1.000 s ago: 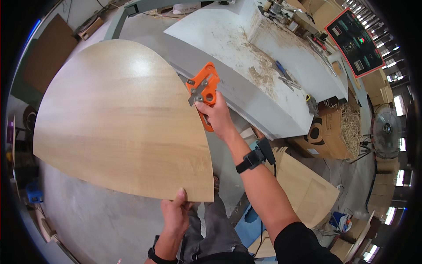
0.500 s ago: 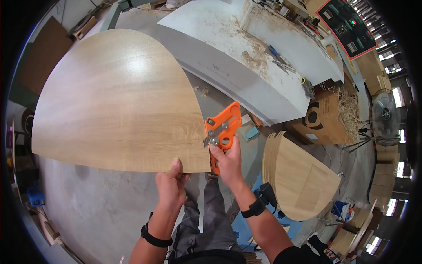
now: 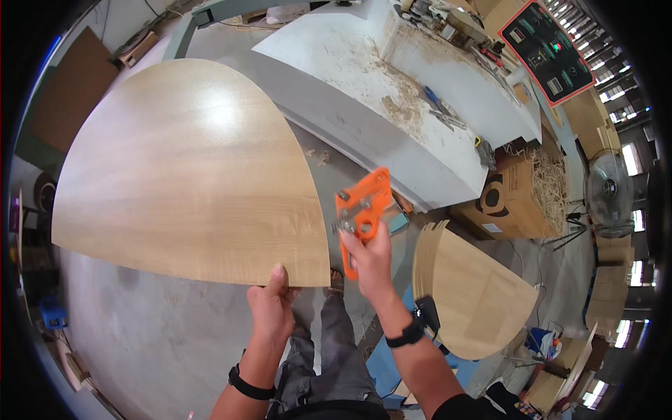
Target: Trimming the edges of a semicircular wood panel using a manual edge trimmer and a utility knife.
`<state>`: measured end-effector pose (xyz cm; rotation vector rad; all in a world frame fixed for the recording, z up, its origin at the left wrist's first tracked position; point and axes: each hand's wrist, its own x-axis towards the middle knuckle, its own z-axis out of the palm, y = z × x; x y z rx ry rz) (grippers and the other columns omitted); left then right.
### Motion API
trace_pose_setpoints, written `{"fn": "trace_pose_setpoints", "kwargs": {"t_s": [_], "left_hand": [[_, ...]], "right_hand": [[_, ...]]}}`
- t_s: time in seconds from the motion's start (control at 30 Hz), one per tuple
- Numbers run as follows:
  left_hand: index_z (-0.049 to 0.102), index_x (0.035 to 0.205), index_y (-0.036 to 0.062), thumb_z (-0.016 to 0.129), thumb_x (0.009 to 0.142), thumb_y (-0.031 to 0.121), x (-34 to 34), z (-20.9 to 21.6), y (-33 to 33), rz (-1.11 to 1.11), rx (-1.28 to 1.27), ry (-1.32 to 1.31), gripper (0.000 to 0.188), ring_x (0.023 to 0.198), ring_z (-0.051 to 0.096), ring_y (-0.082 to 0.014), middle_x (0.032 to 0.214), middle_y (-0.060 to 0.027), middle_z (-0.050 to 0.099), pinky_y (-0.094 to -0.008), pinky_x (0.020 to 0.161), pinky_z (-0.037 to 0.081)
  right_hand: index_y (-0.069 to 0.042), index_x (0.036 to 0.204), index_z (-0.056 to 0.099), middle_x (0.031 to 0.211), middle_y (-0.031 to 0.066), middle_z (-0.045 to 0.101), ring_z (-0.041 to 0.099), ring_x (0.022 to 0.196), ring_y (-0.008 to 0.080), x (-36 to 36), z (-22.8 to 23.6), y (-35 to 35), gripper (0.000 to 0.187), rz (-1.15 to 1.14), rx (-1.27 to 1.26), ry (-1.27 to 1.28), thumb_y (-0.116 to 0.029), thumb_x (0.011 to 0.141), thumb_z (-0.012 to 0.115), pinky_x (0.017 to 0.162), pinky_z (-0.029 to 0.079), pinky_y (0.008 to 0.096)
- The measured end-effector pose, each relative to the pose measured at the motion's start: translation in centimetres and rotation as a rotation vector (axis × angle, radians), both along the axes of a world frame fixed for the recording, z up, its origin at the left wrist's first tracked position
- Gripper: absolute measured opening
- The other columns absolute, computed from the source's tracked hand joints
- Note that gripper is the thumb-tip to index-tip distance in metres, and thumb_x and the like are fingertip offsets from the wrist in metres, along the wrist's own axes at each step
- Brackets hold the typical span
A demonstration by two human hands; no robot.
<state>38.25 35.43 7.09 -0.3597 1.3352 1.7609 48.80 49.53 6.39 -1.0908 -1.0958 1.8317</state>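
A large wood-grain panel (image 3: 189,175) with a curved edge spreads across the left half of the view. My left hand (image 3: 271,308) grips its near edge close to the right corner, thumb on top and fingers curled below. In my right hand (image 3: 371,262) is an orange edge-banding trimmer (image 3: 376,196) with metal screws and fittings on its face. The trimmer is just right of the panel's curved edge, with a narrow gap between them.
A stack of smaller curved panels (image 3: 483,294) lies at the right. Beyond stands a white bench (image 3: 336,52) with shavings and pliers (image 3: 444,115) on it. A cardboard box (image 3: 514,199) of shavings and a fan (image 3: 609,187) are at the far right.
My right hand has moved the trimmer slightly right, away from the panel's edge. The panel's near right corner sits a little lower in view, still in my left hand.
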Motion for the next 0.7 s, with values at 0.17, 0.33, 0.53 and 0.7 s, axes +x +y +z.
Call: {"fn": "trace_pose_setpoints", "kwargs": {"t_s": [0.17, 0.33, 0.53, 0.7], "left_hand": [[0.042, 0.135, 0.0021, 0.055, 0.095, 0.004, 0.3, 0.3, -1.0, 0.022, -0.001, 0.0, 0.042, 0.104, 0.062, -0.0241, 0.125, -0.0116, 0.056, -0.041, 0.08, 0.056], [0.042, 0.135, 0.0039, 0.06, 0.089, 0.004, -0.2, -0.5, -10.9, -0.058, -0.175, 0.026, 0.05, 0.104, 0.063, -0.0267, 0.12, -0.0104, 0.059, -0.042, 0.081, 0.056], [0.038, 0.139, -0.0022, 0.059, 0.092, 0.019, -3.1, -1.9, -32.3, -0.028, -1.1, 0.555, 0.056, 0.119, 0.048, -0.029, 0.131, -0.0164, 0.05, -0.0448, 0.102, 0.038], [0.029, 0.148, -0.0007, 0.057, 0.093, 0.023, -10.4, -3.5, -29.4, -0.152, -1.805, 1.015, 0.066, 0.142, 0.029, -0.0387, 0.15, -0.0256, 0.033, -0.0534, 0.116, 0.021]], "right_hand": [[-0.008, 0.116, 0.047, 0.088, -0.0004, 0.058, 0.04, 0.053, 0.0008, -5.0, -0.2, 5.7, 0.034, 0.147, 0.114, 0.02, -0.007, 0.088, 0.066, 0.043, 0.029, 0.0187], [-0.008, 0.124, 0.046, 0.093, 0.0014, 0.059, 0.039, 0.049, 0.0024, -2.7, 1.1, 6.5, 0.034, 0.234, -0.153, 0.1, -0.012, 0.093, 0.061, 0.041, 0.028, 0.0196], [-0.008, 0.125, 0.048, 0.099, 0.0052, 0.063, 0.044, 0.05, 0.0067, -0.6, -0.2, 8.2, 0.032, 0.402, -0.409, 0.158, -0.025, 0.099, 0.056, 0.042, 0.034, 0.0205], [-0.007, 0.132, 0.046, 0.105, 0.0061, 0.063, 0.058, 0.07, 0.0105, -5.2, 0.3, 10.3, 0.036, 0.474, -0.437, 0.182, -0.022, 0.1, 0.054, 0.054, 0.045, 0.022]]}}
